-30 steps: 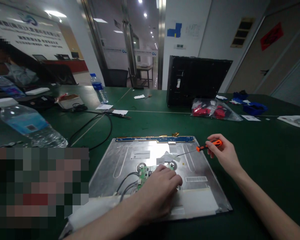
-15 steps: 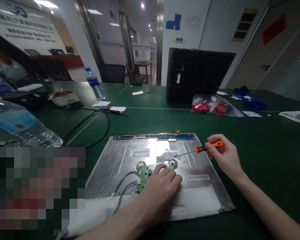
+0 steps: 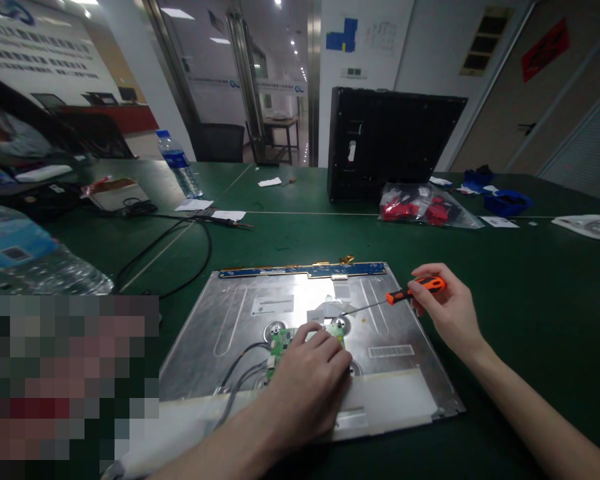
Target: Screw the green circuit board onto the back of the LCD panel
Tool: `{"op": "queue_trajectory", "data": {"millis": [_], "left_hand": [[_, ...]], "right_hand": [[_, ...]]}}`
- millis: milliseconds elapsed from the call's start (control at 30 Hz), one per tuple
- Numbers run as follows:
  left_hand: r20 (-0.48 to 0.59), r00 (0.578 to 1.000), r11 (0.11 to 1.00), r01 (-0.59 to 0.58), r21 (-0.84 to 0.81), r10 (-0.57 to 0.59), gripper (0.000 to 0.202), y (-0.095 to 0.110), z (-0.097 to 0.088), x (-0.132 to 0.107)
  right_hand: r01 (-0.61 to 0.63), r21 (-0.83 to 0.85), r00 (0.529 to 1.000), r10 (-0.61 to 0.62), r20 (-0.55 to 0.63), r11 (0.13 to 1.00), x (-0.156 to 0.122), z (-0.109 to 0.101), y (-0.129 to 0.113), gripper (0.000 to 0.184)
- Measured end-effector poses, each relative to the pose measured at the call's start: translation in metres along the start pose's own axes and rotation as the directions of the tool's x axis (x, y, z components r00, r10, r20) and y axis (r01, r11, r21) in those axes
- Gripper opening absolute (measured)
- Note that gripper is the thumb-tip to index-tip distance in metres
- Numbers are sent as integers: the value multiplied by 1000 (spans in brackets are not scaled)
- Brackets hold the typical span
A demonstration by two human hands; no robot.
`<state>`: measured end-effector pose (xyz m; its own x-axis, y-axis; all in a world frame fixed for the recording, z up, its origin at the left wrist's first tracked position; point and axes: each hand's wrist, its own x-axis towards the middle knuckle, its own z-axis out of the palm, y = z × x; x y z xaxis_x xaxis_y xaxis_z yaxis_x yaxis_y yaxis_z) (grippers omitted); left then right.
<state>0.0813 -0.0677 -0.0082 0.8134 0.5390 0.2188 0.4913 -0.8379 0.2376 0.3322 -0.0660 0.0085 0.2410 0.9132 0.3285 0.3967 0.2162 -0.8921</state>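
Observation:
A metal-backed display panel [image 3: 405,333] lies flat on the table, with a thin blue circuit strip [image 3: 300,271] along its far edge. A small green circuit board [image 3: 279,341] sits at the panel's middle, cables running off its left side. My left hand [image 3: 313,360] is over this board, fingers curled down onto it and covering most of it. My right hand [image 3: 443,300] grips an orange-and-black screwdriver [image 3: 420,290] by its handle. Its shaft slants left, the tip close to the board's far right corner, beside clear tape [image 3: 337,308]. Whether the tip touches anything I cannot tell.
Behind the panel stands a black boxy unit [image 3: 395,143], with a clear bag of red parts [image 3: 425,208] before it. Left are a large water bottle [image 3: 35,250], a smaller bottle [image 3: 179,167] and a black cable [image 3: 207,250]. Blue pieces [image 3: 507,202] lie far right.
The view has shifted slightly, so the scene sits a little further left and higher. Both hands keep their holds, and the screwdriver tip stays near the board's far right corner.

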Motion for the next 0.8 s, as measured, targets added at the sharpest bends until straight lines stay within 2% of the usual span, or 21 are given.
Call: {"op": "queue_trajectory", "data": {"millis": [133,333,600,800], "left_hand": [[-43,998,998,-52,38,53,14,-2,8,-1],[-79,992,994,-99,50,102,8,-3,16,-1],[-168,985,999,-31,13,33,18,-2,5,-1],[-202,978,998,-54,-24,48,16,-3,11,-1]], "right_hand": [[55,20,998,-55,-18,998,1,2,5,25],[75,14,997,-75,-11,997,-1,2,6,23],[61,91,998,-61,0,994,-1,2,4,22],[72,76,997,-74,17,995,-2,2,2,20]]}}
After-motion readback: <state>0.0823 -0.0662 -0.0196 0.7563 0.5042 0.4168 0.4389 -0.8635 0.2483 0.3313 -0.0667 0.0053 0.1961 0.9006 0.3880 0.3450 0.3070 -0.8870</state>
